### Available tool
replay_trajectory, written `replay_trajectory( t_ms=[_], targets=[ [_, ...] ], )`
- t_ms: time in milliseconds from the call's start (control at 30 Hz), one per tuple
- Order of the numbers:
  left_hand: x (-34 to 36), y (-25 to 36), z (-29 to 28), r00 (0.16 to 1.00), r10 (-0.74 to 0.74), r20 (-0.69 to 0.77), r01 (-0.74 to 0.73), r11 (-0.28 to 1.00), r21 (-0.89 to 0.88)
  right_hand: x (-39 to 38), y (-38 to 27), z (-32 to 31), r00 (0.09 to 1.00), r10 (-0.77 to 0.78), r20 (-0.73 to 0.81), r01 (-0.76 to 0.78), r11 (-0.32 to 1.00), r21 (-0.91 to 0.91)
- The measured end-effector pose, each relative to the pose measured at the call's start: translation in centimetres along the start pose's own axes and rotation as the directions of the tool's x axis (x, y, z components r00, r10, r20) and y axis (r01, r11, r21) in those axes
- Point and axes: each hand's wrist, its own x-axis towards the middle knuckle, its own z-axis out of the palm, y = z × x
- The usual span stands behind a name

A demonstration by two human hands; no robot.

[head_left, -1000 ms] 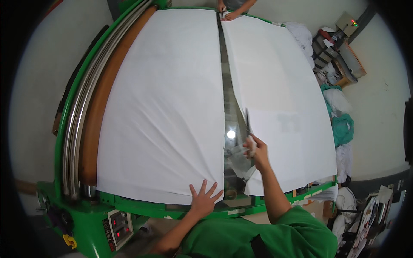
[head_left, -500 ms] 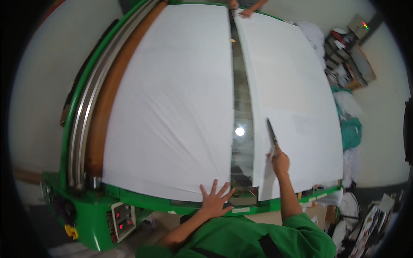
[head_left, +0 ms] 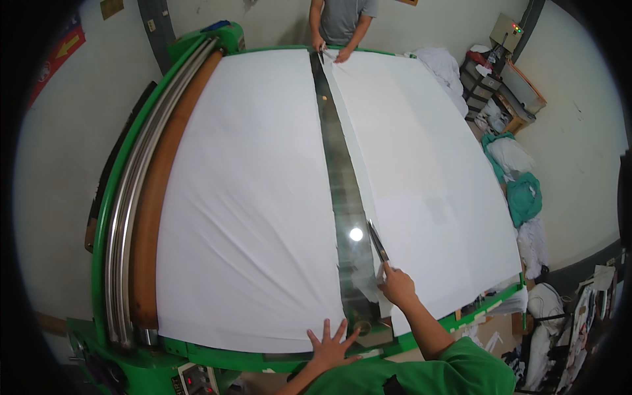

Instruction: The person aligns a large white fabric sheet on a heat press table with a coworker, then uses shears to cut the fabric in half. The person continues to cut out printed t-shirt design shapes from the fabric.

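Observation:
My right hand (head_left: 398,287) grips a pair of long scissors (head_left: 376,239), whose blades point away from me. They lie along the left edge of the right-hand white cloth (head_left: 428,178); whether the blades are closed cannot be made out. With fingers spread, my left hand (head_left: 331,347) rests on the near edge of the left-hand white cloth (head_left: 250,171), beside the gap. That cloth has slanting creases toward its near end. Between both cloths runs a dark, glassy strip (head_left: 342,158) with a bright light reflected in it.
A co-worker (head_left: 342,23) stands at the far end, both hands at the cloth edge, one holding a dark tool. Metal rollers (head_left: 131,230) and a brown roller (head_left: 146,263) line the left side of the green-framed table. Bundled fabrics (head_left: 525,197) lie along the right.
My right hand has brought the scissors left, from over the right-hand cloth to its edge. My left hand stays spread on the near edge. The view has tilted up, showing more of the co-worker.

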Motion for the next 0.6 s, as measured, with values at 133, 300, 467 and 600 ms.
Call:
replay_trajectory(
  t_ms=[133, 300, 467, 600],
  targets=[
    [0.2, 0.0, -2.1, 0.984, -0.035, 0.177, 0.054, 0.994, -0.1, 4.2, -8.5, -5.1, 0.95, -0.304, -0.076, 0.303, 0.953, -0.024],
    [0.2, 1.6, -8.6, 0.963, -0.029, 0.269, 0.054, 0.995, -0.085, 22.7, -24.0, -2.0, 0.587, -0.684, -0.433, 0.71, 0.692, -0.131],
    [-0.2, 0.9, 1.6, 0.995, -0.013, 0.099, 0.03, 0.985, -0.171, 27.0, -26.5, 0.6, 0.731, -0.603, -0.319, 0.602, 0.79, -0.113],
    [-0.5, 0.3, -1.3, 0.982, 0.031, 0.189, 0.048, 0.915, -0.401, 26.8, -23.9, -0.2, 0.752, -0.599, -0.276, 0.592, 0.797, -0.119]
  ],
)
